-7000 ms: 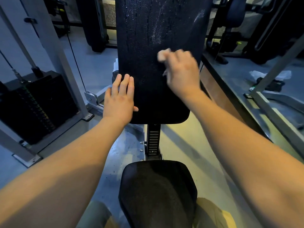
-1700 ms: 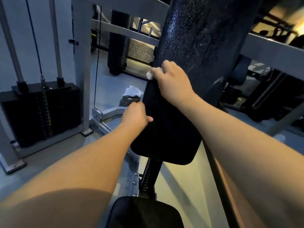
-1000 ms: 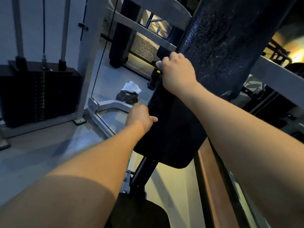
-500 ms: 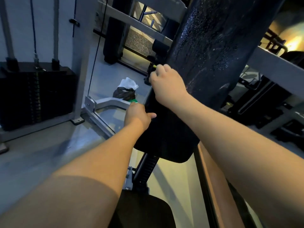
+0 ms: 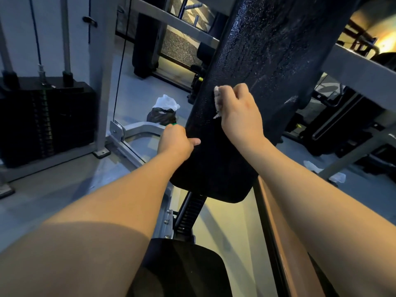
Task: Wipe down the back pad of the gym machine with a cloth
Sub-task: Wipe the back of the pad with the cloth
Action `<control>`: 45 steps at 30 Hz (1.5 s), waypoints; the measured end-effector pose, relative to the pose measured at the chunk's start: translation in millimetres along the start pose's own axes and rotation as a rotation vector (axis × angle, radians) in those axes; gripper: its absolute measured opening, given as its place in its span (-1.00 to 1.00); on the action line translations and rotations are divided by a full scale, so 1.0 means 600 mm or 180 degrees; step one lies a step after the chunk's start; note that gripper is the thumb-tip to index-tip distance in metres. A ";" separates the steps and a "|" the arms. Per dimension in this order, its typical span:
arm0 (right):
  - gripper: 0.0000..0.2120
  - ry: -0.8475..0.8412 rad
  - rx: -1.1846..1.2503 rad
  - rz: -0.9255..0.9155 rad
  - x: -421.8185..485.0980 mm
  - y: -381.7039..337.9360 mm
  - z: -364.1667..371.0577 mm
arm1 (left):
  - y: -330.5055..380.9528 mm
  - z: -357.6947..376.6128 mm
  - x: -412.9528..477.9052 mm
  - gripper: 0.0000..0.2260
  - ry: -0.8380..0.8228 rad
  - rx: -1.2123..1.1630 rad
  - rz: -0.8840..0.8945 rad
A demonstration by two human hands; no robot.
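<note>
Mid-wipe: R hand clutches cloth on back pad, L hand grips its edge; above R hand looks speckled, prob. unwiped.

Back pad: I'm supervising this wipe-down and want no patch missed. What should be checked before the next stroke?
1. Cloth gripped: ok, the right hand curls its fingers round the cloth.
2. Cloth on the back pad: ok, it lies against the pad's face.
3. Pad steadied: ok, the left hand grips its left edge, thumb on the front.
4. Upper pad dry: not ok, wet speckles glisten above the cloth.
5. Cloth clean: cannot tell, mostly hidden by the hand.
</note>
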State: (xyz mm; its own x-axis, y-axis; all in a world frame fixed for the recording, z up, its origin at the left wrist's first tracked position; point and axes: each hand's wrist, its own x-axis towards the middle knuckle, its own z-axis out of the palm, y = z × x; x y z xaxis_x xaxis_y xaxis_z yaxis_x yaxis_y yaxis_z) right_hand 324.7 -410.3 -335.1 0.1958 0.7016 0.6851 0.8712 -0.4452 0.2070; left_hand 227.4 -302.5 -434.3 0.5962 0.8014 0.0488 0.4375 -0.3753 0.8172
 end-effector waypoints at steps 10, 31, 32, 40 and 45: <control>-0.70 0.0175 0.0097 0.0112 -0.001 -0.025 0.041 | -0.001 0.003 0.004 -0.53 0.0012 0.0087 0.0098; -0.79 0.0762 -0.0004 0.0570 -0.047 0.098 0.011 | 0.012 0.008 -0.012 -0.62 0.0094 0.0642 0.0174; -0.80 0.0878 0.0100 0.0894 -0.049 0.105 0.012 | 0.012 0.009 -0.014 -0.62 0.0107 0.0635 0.0164; -0.83 0.0246 0.0302 -0.0107 -0.085 0.069 0.028 | 0.029 -0.016 -0.033 -0.36 0.0058 0.0399 0.0051; -0.86 0.0803 0.0316 0.0892 -0.092 0.127 0.014 | 0.072 -0.032 -0.054 -0.26 0.0608 0.0915 0.1016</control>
State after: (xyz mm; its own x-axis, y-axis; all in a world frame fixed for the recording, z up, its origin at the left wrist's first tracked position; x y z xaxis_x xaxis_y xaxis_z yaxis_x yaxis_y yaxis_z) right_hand 384.1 -478.1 -362.8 0.3264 0.3961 0.8582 0.8413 -0.5356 -0.0727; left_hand 213.8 -335.6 -389.4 0.6084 0.6862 0.3988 0.4373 -0.7092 0.5531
